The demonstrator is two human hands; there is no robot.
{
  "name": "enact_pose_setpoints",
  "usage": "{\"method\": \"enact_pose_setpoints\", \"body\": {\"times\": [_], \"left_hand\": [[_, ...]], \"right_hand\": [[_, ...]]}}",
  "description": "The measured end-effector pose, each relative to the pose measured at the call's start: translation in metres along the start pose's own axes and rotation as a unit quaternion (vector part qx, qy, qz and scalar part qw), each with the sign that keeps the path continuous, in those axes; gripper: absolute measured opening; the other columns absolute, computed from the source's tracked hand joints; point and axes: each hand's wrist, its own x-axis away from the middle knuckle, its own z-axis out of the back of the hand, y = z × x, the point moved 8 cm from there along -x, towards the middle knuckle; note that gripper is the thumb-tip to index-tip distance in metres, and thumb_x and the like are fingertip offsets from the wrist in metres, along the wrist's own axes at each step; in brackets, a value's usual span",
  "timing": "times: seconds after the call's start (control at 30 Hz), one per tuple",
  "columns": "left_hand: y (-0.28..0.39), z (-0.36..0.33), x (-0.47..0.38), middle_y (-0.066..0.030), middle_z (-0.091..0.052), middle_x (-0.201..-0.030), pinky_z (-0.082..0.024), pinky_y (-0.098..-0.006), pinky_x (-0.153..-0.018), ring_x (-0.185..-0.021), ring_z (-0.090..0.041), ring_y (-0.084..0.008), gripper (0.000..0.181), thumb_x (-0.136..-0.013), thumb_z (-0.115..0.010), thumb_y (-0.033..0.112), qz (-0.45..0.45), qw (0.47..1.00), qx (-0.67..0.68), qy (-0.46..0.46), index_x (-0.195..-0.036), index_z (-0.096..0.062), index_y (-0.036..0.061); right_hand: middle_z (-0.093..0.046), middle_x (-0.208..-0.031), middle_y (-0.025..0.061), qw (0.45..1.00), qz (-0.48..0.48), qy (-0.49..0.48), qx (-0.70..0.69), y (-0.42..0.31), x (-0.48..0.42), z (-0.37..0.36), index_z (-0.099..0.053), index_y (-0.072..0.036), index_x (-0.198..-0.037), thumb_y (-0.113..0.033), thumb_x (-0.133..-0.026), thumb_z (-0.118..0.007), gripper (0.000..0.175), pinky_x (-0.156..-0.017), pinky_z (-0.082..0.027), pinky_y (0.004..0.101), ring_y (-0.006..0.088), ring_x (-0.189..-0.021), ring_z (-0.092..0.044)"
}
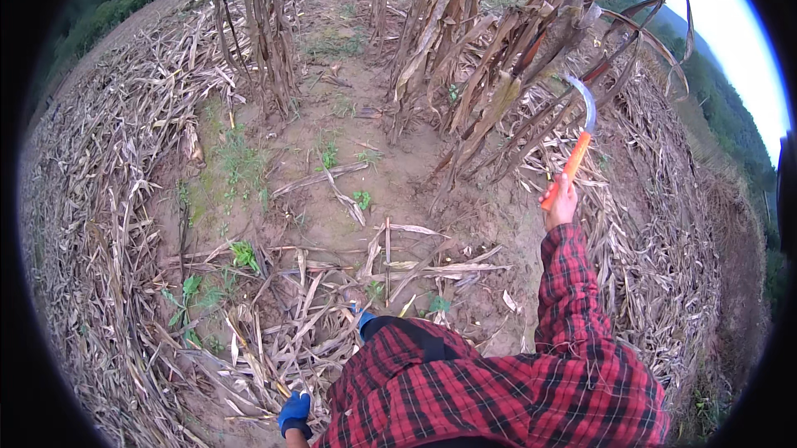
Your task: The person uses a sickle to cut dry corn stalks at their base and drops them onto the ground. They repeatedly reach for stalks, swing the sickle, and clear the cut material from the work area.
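My right hand, bare, grips the orange handle of a sickle. Its curved metal blade points up and away, beside leaning dry corn stalks; whether the edge touches them is unclear. Down at the lower left is my left hand in a blue glove. Dry cut stalks and leaves lie right by its fingers. I cannot tell whether the glove holds any of them.
Standing dry corn rises ahead on the left. Thick layers of cut stalks cover the ground on the left, with more on the right. Small green weeds grow from bare soil. A blue shoe shows below me.
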Motion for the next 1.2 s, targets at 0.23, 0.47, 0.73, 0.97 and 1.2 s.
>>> {"method": "enact_pose_setpoints", "body": {"times": [0.23, 0.47, 0.73, 0.97, 1.2], "left_hand": [[0.079, 0.048, 0.068, -0.0203, -0.053, -0.118, -0.035, -0.0443, -0.095, -0.108, -0.05, -0.0366, 0.066, -0.079, -0.039, 0.052, -0.095, 0.99, -0.049, 0.097, -0.128, -0.041, 0.007], [0.31, 0.185, 0.233, -0.0113, -0.046, -0.128, -0.027, -0.0435, -0.1, -0.118, -0.043, -0.0257, 0.059, -0.083, -0.05, 0.041, -0.376, 0.778, -0.178, 0.471, -0.132, -0.039, 0.0126], [0.588, 0.259, 0.45, -0.0104, -0.039, -0.133, -0.021, -0.04, -0.105, -0.127, -0.033, -0.0227, 0.063, -0.077, -0.06, 0.031, -0.5, 0.393, -0.382, 0.671, -0.134, -0.037, 0.0164], [0.692, 0.356, 0.408, -0.0143, -0.055, -0.094, -0.035, -0.0446, -0.09, -0.1, -0.051, -0.0263, 0.045, -0.07, -0.063, 0.031, -0.431, 0.655, -0.228, 0.577, -0.108, -0.056, 0.0077], [0.652, 0.327, 0.414, -0.0094, -0.058, -0.074, -0.038, -0.0386, -0.071, -0.081, -0.053, -0.0272, 0.044, -0.047, -0.075, 0.044, -0.279, 0.48, -0.57, 0.606, -0.07, -0.063, 0.0092]], "right_hand": [[-0.042, -0.059, 0.0027, 0.99, -0.064, -0.097, -0.078, 0.004, 0.021, -0.144, -0.036, -0.009, -0.092, -0.02, -0.092, -0.047, 0.016, -0.034, -0.041, 0.0301, 0.0124, -0.04, -0.043], [-0.046, -0.055, 0.0022, 0.956, 0.067, -0.195, 0.209, 0.028, 0.1, -0.129, -0.037, -0.006, -0.089, -0.017, -0.09, -0.05, 0.017, -0.034, -0.04, 0.0277, 0.0107, -0.04, -0.047], [-0.055, -0.068, 0.0273, 0.914, 0.067, -0.296, 0.271, 0.029, 0.146, -0.039, -0.037, -0.003, -0.095, -0.021, -0.086, -0.054, 0.026, -0.054, -0.042, 0.0496, 0.0454, -0.069, -0.056], [-0.055, -0.065, 0.0254, 0.909, 0.082, -0.337, 0.23, -0.015, 0.109, 0.003, -0.037, -0.003, -0.098, -0.018, -0.086, -0.054, 0.025, -0.053, -0.043, 0.0472, 0.0442, -0.065, -0.057], [-0.045, -0.057, -0.0022, 0.923, -0.091, -0.369, 0.06, -0.031, 0.06, 0.0, -0.045, -0.004, -0.092, -0.02, -0.091, -0.05, 0.017, -0.038, -0.038, 0.0209, 0.004, -0.043, -0.043]]}}
